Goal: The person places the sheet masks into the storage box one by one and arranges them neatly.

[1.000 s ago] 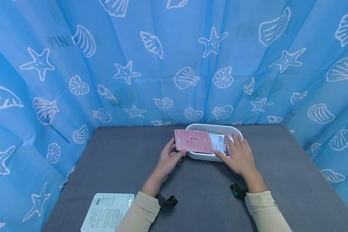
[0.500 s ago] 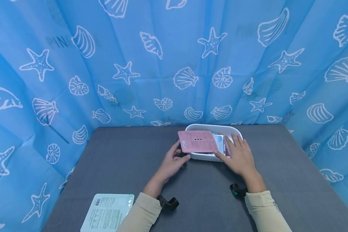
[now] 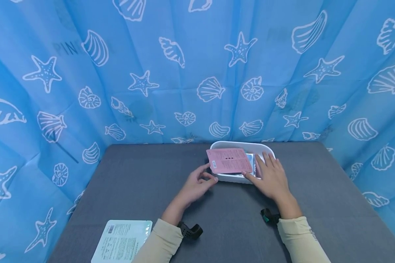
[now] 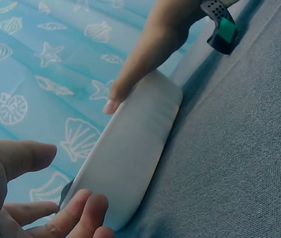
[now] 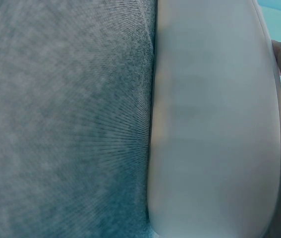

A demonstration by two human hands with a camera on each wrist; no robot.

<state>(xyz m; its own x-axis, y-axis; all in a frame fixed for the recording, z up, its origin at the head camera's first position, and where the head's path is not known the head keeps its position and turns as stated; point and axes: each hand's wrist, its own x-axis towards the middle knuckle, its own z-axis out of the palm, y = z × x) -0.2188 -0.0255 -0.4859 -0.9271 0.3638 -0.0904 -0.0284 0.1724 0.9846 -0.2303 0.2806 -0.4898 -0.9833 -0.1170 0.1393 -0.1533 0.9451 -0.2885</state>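
Observation:
A pink flat printed sachet with a barcode lies across the left part of a white bin, partly over its near rim. A silvery-blue sachet shows beside it, inside the bin. At the bin's left end is my left hand, its index fingertip by the pink sachet's left edge. In the left wrist view its thumb stands apart from the loosely bent fingers. Across the bin's right end rests my right hand, fingers spread, thumb over the near side at the pink sachet's right corner. What lies beneath this hand is mostly hidden.
A pale green printed sachet lies on the grey cloth-covered table at the front left, partly behind my left sleeve. Behind the table hangs a blue curtain with shells and starfish.
The pink sachet has slid right, farther over the bin, covering more of the silvery-blue one. My left hand has let go of its edge and shifted slightly right. The right hand has stayed put.

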